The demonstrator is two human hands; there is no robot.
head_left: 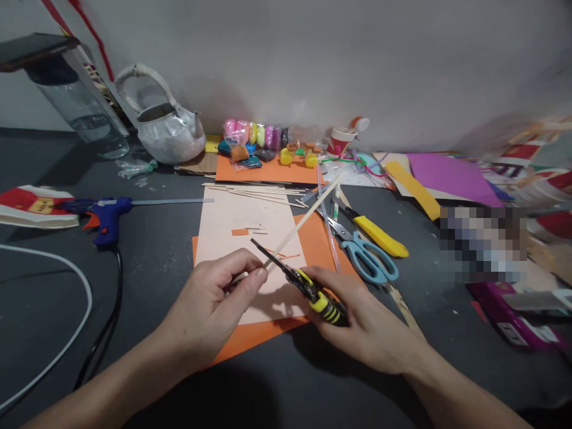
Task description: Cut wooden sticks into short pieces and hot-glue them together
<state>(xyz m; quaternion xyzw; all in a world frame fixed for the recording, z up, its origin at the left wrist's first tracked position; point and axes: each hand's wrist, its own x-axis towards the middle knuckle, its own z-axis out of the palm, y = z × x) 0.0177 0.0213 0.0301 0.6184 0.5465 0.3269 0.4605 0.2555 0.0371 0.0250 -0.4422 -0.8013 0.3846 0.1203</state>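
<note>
My left hand (223,298) pinches a thin pale wooden stick (297,229) between thumb and forefinger. From there the stick slants up and away to the right. Closed around the yellow-and-black handles of a pair of pliers (308,289) is my right hand (361,322). Their long dark jaws cross the stick close to my left fingertips; I cannot tell whether they grip it. Below both hands, a pale sheet of paper (223,244) lies over orange paper (317,238). Several thin sticks (263,192) and small cut bits (255,228) rest on the pale sheet.
A blue glue gun (107,220) with its cord lies left, near a metal kettle (172,134) and a water bottle (84,113). Bagged coloured clay (254,140) sits at the back. Scissors (369,259) and a yellow utility knife (379,235) lie right, near purple paper (451,176).
</note>
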